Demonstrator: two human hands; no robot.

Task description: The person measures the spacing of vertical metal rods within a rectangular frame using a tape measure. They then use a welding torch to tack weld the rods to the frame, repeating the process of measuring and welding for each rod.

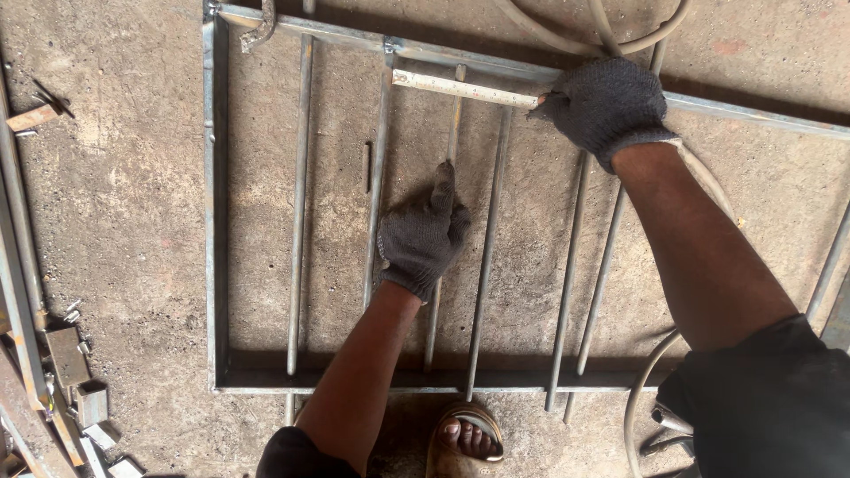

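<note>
Gloved left hand [423,232] rests closed on a thin grey steel rod [440,265] running lengthwise away from the person inside the grey rectangular metal frame [215,221]. Gloved right hand [606,106] pinches a pale measuring tape [460,87] stretched crosswise along the frame's far rail, just beyond the rod's far end.

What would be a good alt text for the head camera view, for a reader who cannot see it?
Two gloved hands work on a metal frame lying on a concrete floor: the right hand holds a tape measure blade along the top rail, the left hand rests on a thin rod. A sandalled foot shows below.
</note>
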